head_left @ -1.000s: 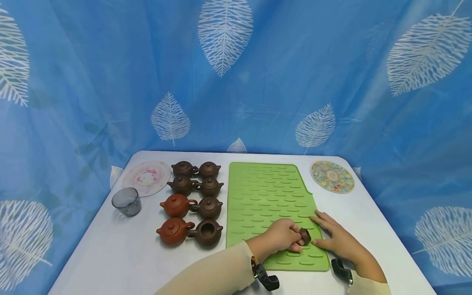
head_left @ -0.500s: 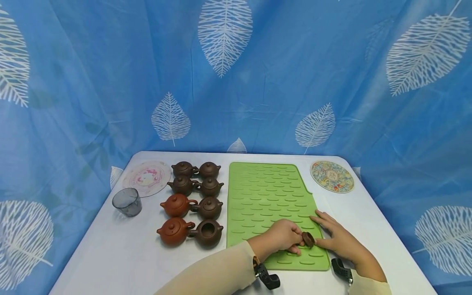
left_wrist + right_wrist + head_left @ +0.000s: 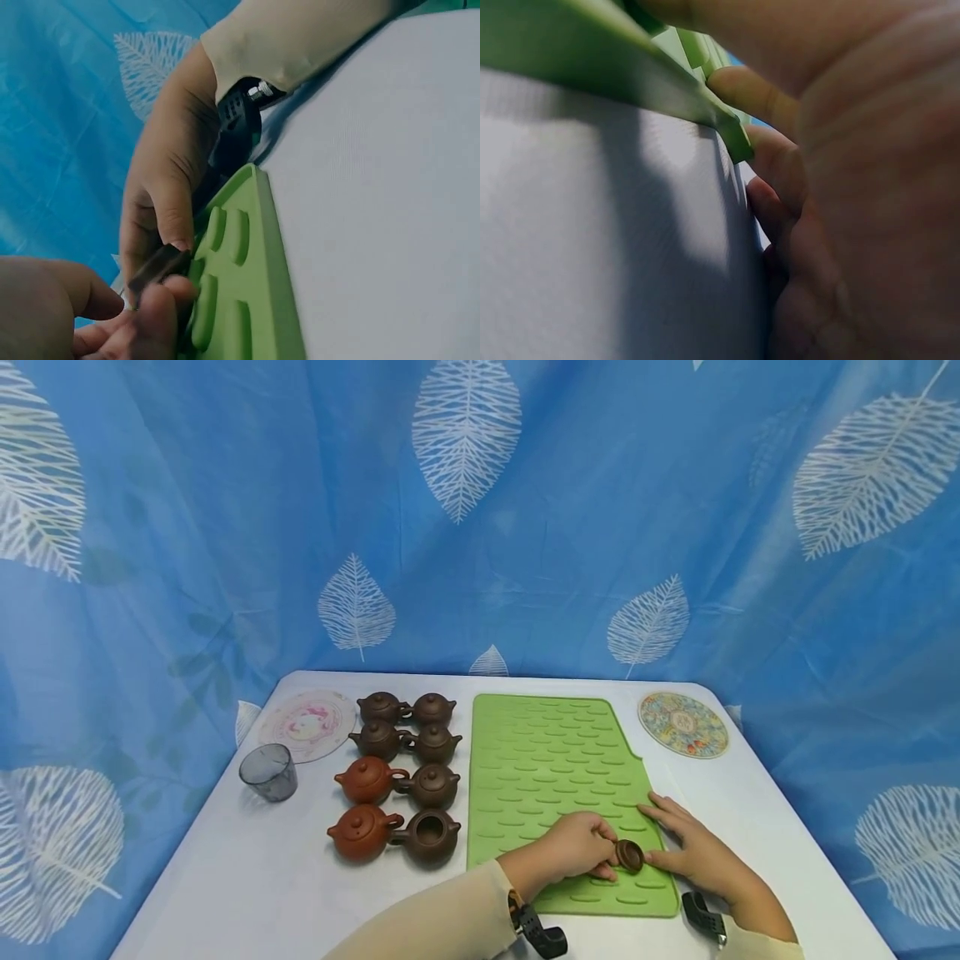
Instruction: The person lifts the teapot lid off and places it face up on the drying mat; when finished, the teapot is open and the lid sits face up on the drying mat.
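Observation:
My left hand (image 3: 573,847) pinches a small dark brown teapot lid (image 3: 630,856) low over the front right part of a green ridged mat (image 3: 555,760). The lid is tilted, its hollow side turned upward. My right hand (image 3: 697,852) lies relaxed at the mat's right edge, fingers spread, thumb tip right at the lid's rim. In the left wrist view the lid (image 3: 159,268) shows between the left fingers and the right thumb. A dark brown teapot (image 3: 430,837) without a lid stands left of the mat. The right wrist view shows the right fingers (image 3: 757,97) along the mat's edge.
Two columns of lidded teapots, dark brown and two reddish (image 3: 362,832), stand left of the mat. Beyond them are a grey glass cup (image 3: 270,774) and a pink round placemat (image 3: 306,727). A patterned round mat (image 3: 682,724) lies at the back right. A blue curtain (image 3: 555,527) hangs behind.
In my left hand the lid has turned so its hollow side faces more upward, and it has come right up to the right thumb. The head view has shifted slightly.

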A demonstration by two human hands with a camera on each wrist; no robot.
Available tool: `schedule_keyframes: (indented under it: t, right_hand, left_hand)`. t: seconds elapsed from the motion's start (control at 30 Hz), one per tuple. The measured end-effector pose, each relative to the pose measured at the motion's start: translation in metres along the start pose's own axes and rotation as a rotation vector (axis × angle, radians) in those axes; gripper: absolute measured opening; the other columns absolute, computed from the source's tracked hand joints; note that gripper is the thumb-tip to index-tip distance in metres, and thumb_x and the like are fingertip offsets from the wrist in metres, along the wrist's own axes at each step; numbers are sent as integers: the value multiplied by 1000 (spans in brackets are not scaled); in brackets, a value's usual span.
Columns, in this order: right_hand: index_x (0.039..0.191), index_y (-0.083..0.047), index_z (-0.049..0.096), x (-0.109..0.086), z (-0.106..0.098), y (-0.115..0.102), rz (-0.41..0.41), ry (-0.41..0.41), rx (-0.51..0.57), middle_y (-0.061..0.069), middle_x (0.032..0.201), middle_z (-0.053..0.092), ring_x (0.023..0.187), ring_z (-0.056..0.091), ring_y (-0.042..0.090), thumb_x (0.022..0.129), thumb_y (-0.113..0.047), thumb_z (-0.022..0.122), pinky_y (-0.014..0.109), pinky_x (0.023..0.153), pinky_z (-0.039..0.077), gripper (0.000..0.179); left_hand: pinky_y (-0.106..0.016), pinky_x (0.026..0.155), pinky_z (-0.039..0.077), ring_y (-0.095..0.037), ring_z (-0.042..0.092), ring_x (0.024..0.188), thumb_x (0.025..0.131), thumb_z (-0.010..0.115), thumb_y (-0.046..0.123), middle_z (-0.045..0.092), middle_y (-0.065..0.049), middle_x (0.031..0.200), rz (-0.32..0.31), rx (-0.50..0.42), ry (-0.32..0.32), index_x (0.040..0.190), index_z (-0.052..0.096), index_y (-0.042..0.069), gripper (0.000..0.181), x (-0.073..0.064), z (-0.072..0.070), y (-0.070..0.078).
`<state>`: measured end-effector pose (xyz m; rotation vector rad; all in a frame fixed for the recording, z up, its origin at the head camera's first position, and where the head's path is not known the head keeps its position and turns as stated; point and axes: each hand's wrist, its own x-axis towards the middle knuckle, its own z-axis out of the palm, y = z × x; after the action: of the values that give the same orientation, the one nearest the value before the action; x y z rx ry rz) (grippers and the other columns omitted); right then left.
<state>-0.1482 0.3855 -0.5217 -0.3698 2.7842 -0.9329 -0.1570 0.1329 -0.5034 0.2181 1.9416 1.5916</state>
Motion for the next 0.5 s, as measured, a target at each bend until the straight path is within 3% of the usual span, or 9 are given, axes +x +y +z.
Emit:
schedule_keyframes:
  t: [0.23, 0.37, 0.5]
  right_hand:
    - [154, -6, 50, -2, -2, 0, 12, -3, 8, 28, 168, 24, 151, 17, 62, 87, -42, 85, 82, 109, 28, 85]
    - [155, -6, 49, -2, -2, -1, 21, -14, 32, 29, 168, 23, 151, 16, 62, 87, -42, 85, 82, 108, 28, 85]
    - [155, -5, 49, -1, -2, -2, 16, -22, 33, 29, 168, 23, 151, 15, 62, 87, -42, 85, 83, 109, 27, 85]
  left_hand:
    - [-31, 60, 60, -16, 73, 65, 95, 68, 5, 72, -7, 80, 49, 9, 28, 101, 70, 9, 8, -15, -19, 1]
    - [-32, 66, 60, -15, 73, 72, 97, 65, 9, 71, -5, 85, 120, 31, 41, 105, 70, 6, 10, -30, -41, 1]
    - [-35, 71, 60, -13, 74, 80, 101, 60, 15, 72, -1, 92, 189, 61, 56, 113, 69, 5, 17, -55, -70, 2]
